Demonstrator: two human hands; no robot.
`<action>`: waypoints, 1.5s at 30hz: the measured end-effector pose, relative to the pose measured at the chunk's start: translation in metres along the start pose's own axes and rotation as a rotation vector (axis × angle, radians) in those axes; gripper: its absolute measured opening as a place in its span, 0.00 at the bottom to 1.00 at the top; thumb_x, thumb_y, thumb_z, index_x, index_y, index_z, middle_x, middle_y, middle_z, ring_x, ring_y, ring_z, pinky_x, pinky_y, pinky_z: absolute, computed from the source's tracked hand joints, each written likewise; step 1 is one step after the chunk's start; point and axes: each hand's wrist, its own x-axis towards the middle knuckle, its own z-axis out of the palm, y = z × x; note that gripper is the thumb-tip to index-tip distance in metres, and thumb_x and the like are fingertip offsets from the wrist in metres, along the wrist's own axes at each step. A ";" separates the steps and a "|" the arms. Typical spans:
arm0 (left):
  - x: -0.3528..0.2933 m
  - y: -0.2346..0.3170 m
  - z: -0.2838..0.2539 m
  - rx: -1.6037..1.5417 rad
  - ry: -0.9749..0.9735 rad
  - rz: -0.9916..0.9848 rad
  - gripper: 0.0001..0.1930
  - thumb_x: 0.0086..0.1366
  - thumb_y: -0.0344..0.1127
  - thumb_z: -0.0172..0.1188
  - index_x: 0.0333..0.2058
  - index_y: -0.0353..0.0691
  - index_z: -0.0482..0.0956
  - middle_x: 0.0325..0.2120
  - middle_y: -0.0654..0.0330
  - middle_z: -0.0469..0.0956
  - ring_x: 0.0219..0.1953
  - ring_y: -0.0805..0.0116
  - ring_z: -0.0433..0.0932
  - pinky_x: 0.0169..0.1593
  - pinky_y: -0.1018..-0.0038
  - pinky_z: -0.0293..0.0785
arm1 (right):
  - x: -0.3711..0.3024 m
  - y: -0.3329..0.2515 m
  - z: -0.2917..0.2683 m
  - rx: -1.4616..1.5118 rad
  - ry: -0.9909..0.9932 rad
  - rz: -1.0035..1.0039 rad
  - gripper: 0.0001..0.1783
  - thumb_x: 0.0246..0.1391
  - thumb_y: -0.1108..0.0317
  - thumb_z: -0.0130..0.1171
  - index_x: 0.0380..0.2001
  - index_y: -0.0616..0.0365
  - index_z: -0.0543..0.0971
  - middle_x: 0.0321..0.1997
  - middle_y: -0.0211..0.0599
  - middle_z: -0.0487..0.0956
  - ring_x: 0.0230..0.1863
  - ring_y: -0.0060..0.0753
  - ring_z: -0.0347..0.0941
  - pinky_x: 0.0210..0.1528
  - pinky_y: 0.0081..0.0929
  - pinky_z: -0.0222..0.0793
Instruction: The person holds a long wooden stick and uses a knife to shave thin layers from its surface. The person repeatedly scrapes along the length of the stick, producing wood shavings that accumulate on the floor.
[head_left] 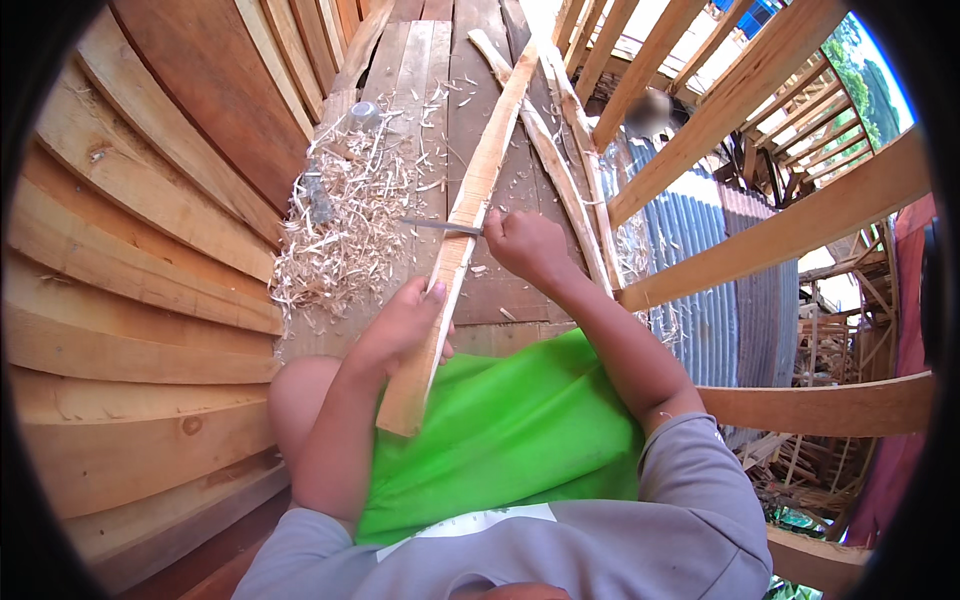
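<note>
A long, pale wooden plank [482, 165] slants from my lap up and away to the far right. My left hand [408, 318] is closed round its near part, thumb on top. A knife [432, 224] lies across the plank, its thin blade sticking out to the left over the wood. My right hand [525, 243] is closed in a fist at the knife's right end, just right of the plank. The handle is hidden inside that fist. Around the blade the plank's upper face looks pale and rough.
Curled wood shavings [345, 240] are heaped on the board floor [410, 70] at left, with a clear cup [363, 116] among them. Two narrow wood strips [552, 160] lie at right. A plank wall [150, 300] rises on the left; slanted beams [770, 235] stand right, above corrugated metal sheets [690, 260].
</note>
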 end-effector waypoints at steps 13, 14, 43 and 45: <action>0.003 -0.003 0.013 0.450 0.272 0.136 0.24 0.57 0.33 0.61 0.50 0.31 0.66 0.31 0.50 0.78 0.21 0.66 0.80 0.27 0.69 0.76 | 0.008 0.008 0.013 -0.078 0.181 -0.147 0.28 0.56 0.54 0.44 0.11 0.61 0.78 0.13 0.50 0.74 0.19 0.55 0.74 0.24 0.46 0.71; 0.002 -0.004 0.012 0.449 0.276 0.135 0.24 0.57 0.33 0.61 0.50 0.31 0.66 0.31 0.50 0.78 0.22 0.65 0.80 0.27 0.69 0.76 | 0.002 -0.002 0.010 -0.082 0.168 -0.204 0.29 0.56 0.53 0.44 0.10 0.60 0.78 0.13 0.50 0.74 0.18 0.55 0.74 0.23 0.46 0.71; 0.003 -0.005 0.015 0.411 0.203 0.161 0.18 0.60 0.35 0.59 0.44 0.28 0.69 0.25 0.53 0.77 0.19 0.68 0.78 0.25 0.70 0.75 | 0.020 0.017 0.014 -0.011 0.317 -0.061 0.28 0.56 0.55 0.44 0.08 0.59 0.76 0.11 0.50 0.72 0.15 0.55 0.71 0.22 0.47 0.68; -0.002 0.006 0.010 0.480 0.227 0.127 0.18 0.60 0.36 0.59 0.45 0.29 0.69 0.26 0.53 0.78 0.19 0.67 0.79 0.25 0.69 0.75 | 0.002 -0.003 0.015 -0.048 0.185 -0.157 0.28 0.57 0.55 0.44 0.09 0.60 0.76 0.12 0.50 0.73 0.16 0.56 0.72 0.23 0.47 0.69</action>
